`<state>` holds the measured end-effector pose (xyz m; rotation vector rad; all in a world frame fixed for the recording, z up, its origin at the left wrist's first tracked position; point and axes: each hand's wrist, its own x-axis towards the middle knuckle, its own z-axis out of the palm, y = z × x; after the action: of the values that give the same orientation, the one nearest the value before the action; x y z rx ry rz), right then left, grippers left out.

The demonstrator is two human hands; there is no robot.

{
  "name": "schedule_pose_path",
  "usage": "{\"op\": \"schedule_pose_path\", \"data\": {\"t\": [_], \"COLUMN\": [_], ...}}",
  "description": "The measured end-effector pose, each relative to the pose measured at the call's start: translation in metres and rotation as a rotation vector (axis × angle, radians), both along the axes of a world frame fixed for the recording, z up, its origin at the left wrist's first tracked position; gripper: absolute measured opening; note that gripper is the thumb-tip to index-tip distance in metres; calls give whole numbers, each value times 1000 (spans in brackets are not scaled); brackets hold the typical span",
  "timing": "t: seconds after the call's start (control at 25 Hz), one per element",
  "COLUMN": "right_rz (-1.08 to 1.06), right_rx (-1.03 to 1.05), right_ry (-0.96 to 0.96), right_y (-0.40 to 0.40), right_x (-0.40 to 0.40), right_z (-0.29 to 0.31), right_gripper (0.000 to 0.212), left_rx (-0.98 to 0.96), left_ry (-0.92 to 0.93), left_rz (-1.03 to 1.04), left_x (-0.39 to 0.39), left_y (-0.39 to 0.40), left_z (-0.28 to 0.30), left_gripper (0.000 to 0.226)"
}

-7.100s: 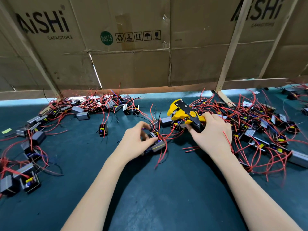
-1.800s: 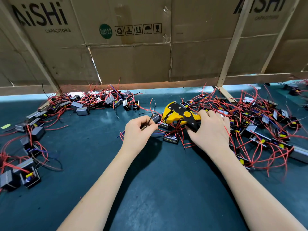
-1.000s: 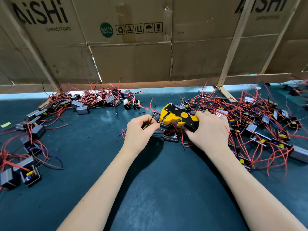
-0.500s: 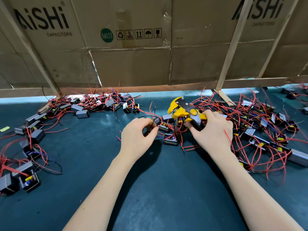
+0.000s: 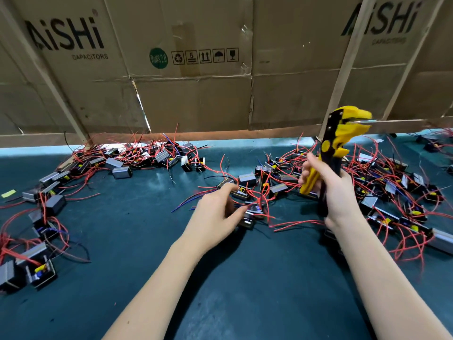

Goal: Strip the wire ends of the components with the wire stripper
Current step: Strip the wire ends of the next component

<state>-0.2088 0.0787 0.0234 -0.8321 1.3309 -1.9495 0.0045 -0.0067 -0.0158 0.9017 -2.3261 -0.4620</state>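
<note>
Now upright in right hand (image 5: 335,192)'s grip, yellow-black wire stripper (image 5: 337,146); left hand (image 5: 215,214) gripping component (image 5: 250,214).

The left hand (image 5: 215,214) covers most of the small component (image 5: 250,217) it grips, and its fingertips are blurred. The right hand (image 5: 335,192) hides the middle of the wire stripper (image 5: 340,141) handles. Components at the far left (image 5: 7,276) and far right (image 5: 443,241) are cut off by the edges. Both forearms run off the near edge.
</note>
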Motion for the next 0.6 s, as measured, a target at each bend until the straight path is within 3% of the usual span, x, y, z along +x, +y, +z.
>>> {"op": "schedule_pose_path", "data": {"t": [0.08,0.2,0.36,0.44,0.6], "right_rz": [273,663,1002,1024,722], "right_rx": [-67,-84,98,208,304], "right_ry": [-129,-254,-191,-72,195], "right_y": [4,9,8,1,-18], "right_x": [-3,-3,10,28,43], "right_z": [4,9,-1,-10,-21], "right_gripper": [33,44,59,58,57], "left_rx": [78,-29,-42,-1,40], "left_ry": [5,-115,275,367,350], "left_rz": [-183,-208,83,249,354], "left_x": [-5,-9,6,15,18], "left_y": [4,5,-13,-20,-22], "left_z": [-3,-8,4,6,3], "left_gripper": [56,66,44,38,29]}}
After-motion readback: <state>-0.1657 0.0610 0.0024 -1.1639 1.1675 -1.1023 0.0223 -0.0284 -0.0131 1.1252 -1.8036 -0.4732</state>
